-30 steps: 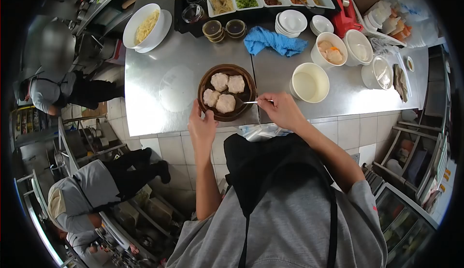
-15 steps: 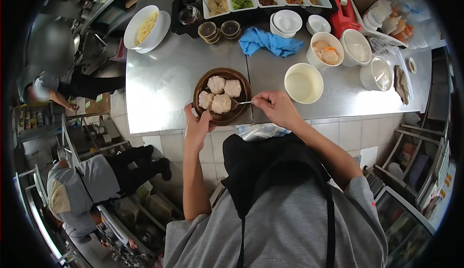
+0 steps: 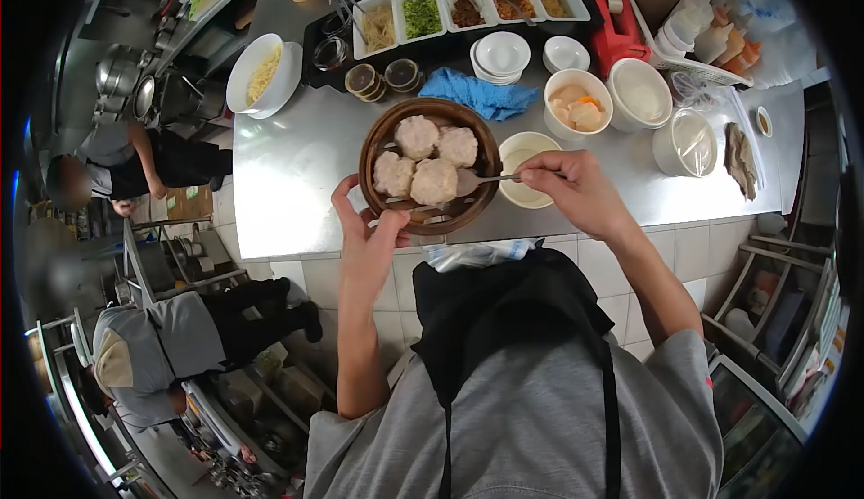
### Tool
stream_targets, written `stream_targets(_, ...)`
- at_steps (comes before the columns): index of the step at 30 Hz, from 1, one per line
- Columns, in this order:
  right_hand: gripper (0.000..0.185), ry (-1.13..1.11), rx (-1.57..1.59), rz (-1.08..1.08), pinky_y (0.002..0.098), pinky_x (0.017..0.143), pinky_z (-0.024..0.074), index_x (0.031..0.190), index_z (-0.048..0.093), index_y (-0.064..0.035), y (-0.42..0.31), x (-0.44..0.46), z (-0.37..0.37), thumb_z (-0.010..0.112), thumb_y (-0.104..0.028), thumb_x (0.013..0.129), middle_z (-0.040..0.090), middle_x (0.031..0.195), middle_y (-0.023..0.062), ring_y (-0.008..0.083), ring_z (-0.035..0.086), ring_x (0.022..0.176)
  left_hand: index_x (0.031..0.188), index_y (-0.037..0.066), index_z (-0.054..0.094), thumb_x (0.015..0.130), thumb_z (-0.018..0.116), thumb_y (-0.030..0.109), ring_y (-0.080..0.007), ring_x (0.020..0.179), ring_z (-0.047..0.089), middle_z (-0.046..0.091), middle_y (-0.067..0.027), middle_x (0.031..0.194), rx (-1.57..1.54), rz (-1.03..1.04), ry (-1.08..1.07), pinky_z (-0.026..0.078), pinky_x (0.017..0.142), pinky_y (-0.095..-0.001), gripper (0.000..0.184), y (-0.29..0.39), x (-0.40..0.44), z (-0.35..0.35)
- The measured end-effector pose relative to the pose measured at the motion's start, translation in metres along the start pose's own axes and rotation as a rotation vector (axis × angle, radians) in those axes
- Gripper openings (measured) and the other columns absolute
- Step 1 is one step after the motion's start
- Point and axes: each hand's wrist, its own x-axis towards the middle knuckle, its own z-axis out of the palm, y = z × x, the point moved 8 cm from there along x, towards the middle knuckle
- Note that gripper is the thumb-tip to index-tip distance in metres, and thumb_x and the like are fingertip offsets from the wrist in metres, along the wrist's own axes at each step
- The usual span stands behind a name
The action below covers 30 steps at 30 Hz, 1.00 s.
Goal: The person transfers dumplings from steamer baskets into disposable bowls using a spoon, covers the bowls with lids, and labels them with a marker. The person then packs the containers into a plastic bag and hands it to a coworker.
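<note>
My left hand (image 3: 367, 233) grips the near left rim of a round bamboo steamer (image 3: 367, 152), thumb on the near edge. The steamer appears raised off the counter and covers part of a white paper bowl (image 3: 533, 150). Several pale shumai dumplings (image 3: 435, 181) sit bunched in the left part of the steamer. My right hand (image 3: 576, 191) pinches the handle of a metal spoon (image 3: 493, 179). The spoon's head lies against the right side of the nearest dumpling, and its tip is partly hidden there.
Behind the steamer lie a blue cloth (image 3: 477, 94), sauce cups (image 3: 364, 81) and stacked white dishes (image 3: 500, 56). Topping trays (image 3: 421, 17) line the back. A noodle bowl (image 3: 261, 76) stands left, lidded tubs (image 3: 684, 143) right. Two co-workers (image 3: 162, 341) are at the left.
The steamer has come up toward me, looks larger and now overlaps the paper bowl. My right hand has moved right and up with the spoon, whose head stays beside the same dumpling.
</note>
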Motion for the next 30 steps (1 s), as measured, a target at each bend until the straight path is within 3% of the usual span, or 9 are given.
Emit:
stream_targets(2,0.022,0.015,-0.005,0.005,0.0236,0.059,0.0421,0.091,0.065,0.0039,0.002,-0.002,-0.016,0.058,-0.015,0.084,0.062,0.07,0.0047,0.0063,0.051,0.063,0.132,0.006,0.017,0.078,0.057,0.01,-0.0162,0.071,0.058,0.053,-0.0197,0.097,0.015,0.009,0.001,0.05,0.06,-0.0253,0.067,0.001,0.0,0.014)
stream_targets(5,0.022,-0.029,-0.042,0.198,0.0235,0.061,0.0428,0.092,0.066,0.0031,0.006,-0.007,-0.036,0.057,-0.016,0.084,0.064,0.074,0.0042,0.0061,0.052,0.066,0.132,0.008,0.017,0.078,0.055,0.009,-0.0166,0.073,0.057,0.053,-0.0178,0.097,0.063,0.038,0.007,0.05,0.06,-0.0269,0.067,0.008,0.0,0.032)
stream_targets(8,0.023,-0.02,0.063,0.153,0.0234,0.062,0.0425,0.092,0.066,0.0026,0.008,-0.005,-0.047,0.058,-0.017,0.084,0.063,0.073,0.0029,0.0057,0.052,0.066,0.133,0.007,0.017,0.078,0.055,0.01,-0.0168,0.074,0.057,0.053,-0.0195,0.099,0.093,0.073,0.023,0.05,0.06,-0.0262,0.067,0.015,0.002,0.042)
stream_targets(14,0.022,-0.052,-0.015,0.207,0.0227,0.062,0.0421,0.094,0.066,0.0017,0.011,0.009,-0.039,0.057,-0.016,0.086,0.063,0.074,0.0018,0.0053,0.052,0.067,0.133,0.007,0.017,0.078,0.057,0.01,-0.0161,0.073,0.058,0.052,-0.0204,0.101,0.13,0.105,0.065,0.05,0.06,-0.0261,0.068,0.026,0.003,0.051)
stream_targets(20,0.023,-0.065,0.103,0.041,0.0216,0.064,0.0436,0.095,0.065,0.004,-0.003,0.022,-0.023,0.057,-0.015,0.086,0.064,0.076,0.0027,0.0057,0.054,0.069,0.131,0.007,0.018,0.078,0.058,0.009,-0.0151,0.069,0.058,0.051,-0.021,0.1,0.044,0.049,0.085,0.051,0.059,-0.0259,0.067,0.025,0.008,0.043)
stream_targets(23,0.023,-0.117,0.165,0.178,0.0214,0.067,0.0443,0.094,0.065,0.0051,-0.006,0.023,-0.021,0.057,-0.015,0.087,0.065,0.078,0.0033,0.0057,0.055,0.073,0.131,0.006,0.019,0.077,0.058,0.009,-0.0158,0.069,0.059,0.051,-0.0216,0.101,-0.049,0.001,0.079,0.051,0.059,-0.0264,0.066,0.02,0.012,0.035)
stream_targets(26,0.023,-0.127,0.205,0.181,0.0211,0.07,0.044,0.094,0.065,0.0048,-0.005,0.028,-0.019,0.057,-0.015,0.087,0.065,0.081,0.0035,0.0055,0.055,0.076,0.131,0.006,0.019,0.078,0.057,0.008,-0.0161,0.072,0.059,0.051,-0.0218,0.103,-0.047,0.007,0.095,0.051,0.059,-0.0265,0.066,0.021,0.013,0.03)
stream_targets(28,0.022,-0.11,0.207,0.151,0.0183,0.051,0.0305,0.095,0.065,0.0017,0.0,0.03,-0.019,0.058,-0.017,0.087,0.053,0.066,-0.003,0.002,0.039,0.056,0.131,0.005,0.018,0.078,0.057,0.008,-0.0158,0.073,0.058,0.051,-0.0218,0.104,0.005,0.057,0.123,0.051,0.06,-0.0262,0.066,0.031,0.011,0.03)
stream_targets(30,0.021,-0.1,0.209,0.128,0.0169,0.042,0.0236,0.095,0.065,0.0002,0.001,0.031,-0.02,0.058,-0.018,0.088,0.048,0.059,-0.0063,0.0002,0.032,0.047,0.132,0.005,0.017,0.078,0.057,0.007,-0.0156,0.074,0.058,0.05,-0.0216,0.104,0.024,0.084,0.138,0.051,0.061,-0.026,0.067,0.034,0.011,0.029)
